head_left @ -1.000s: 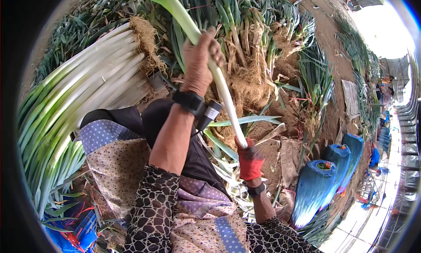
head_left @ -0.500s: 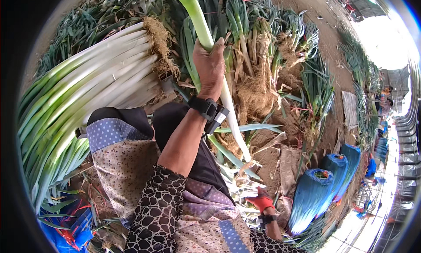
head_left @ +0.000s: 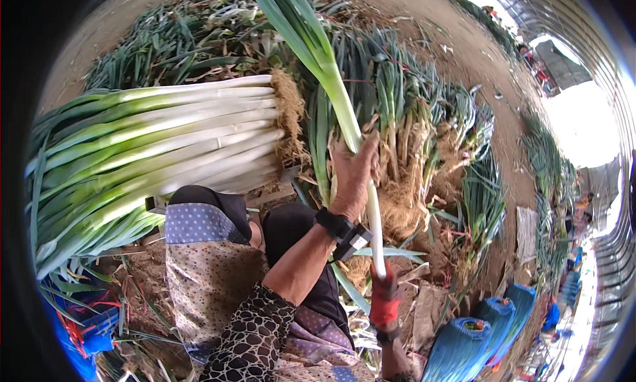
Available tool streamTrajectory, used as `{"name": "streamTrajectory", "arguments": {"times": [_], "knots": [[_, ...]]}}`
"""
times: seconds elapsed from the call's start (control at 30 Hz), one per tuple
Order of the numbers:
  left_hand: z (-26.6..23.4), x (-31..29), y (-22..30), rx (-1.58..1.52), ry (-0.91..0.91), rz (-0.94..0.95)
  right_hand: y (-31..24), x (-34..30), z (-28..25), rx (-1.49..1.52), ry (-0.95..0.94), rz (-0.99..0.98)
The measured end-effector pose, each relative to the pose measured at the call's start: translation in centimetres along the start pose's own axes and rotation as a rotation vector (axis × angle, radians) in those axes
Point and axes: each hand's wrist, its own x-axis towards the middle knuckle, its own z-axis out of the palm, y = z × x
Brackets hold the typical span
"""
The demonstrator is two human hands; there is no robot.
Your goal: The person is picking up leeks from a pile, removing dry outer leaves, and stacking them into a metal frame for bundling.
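Note:
A long green onion (head_left: 344, 108) with a white shank slants across the middle, its green leaves pointing up and away. Bare and wearing a black wrist strap, my left hand (head_left: 351, 176) is closed around its shank. My right hand (head_left: 383, 299), in a red and dark glove, grips the lower white end, hiding the tip. To the left lies a big stack of green onions (head_left: 199, 127), white shanks side by side, with brown roots (head_left: 287, 113) bunched at their right end.
Untrimmed green onions (head_left: 404, 176) with dry husks and roots lie beyond my hands. Blue-wrapped bundles (head_left: 460, 349) stand at the lower right. Blue plastic with red ties (head_left: 86, 335) lies at the lower left. Peeled scraps litter the soil by my legs.
My right hand has come up from the scraps and taken hold of the onion's lower end. My left hand and the onion sit lower and further right in the picture; the view has shifted too.

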Motion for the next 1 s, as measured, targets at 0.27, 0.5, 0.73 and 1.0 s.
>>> {"name": "streamTrajectory", "arguments": {"times": [0.27, 0.5, 0.73, 1.0], "knots": [[-0.2, 0.6, 0.6, -0.030, -0.070, 0.030, 8.4, -7.8, -0.2, -0.654, -0.567, -0.112], [-1.4, 1.1, 1.5, -0.098, 0.076, 0.210, -0.6, 0.9, 0.6, 0.104, -0.218, 0.057], [-1.7, 2.3, 6.9, -0.149, 0.241, 0.448, -9.7, 8.5, 0.0, 0.858, 0.112, 0.306], [-2.7, 4.3, 27.7, 0.029, 0.053, 0.819, -21.2, 23.2, 6.1, -0.075, 0.065, -0.678]]}}
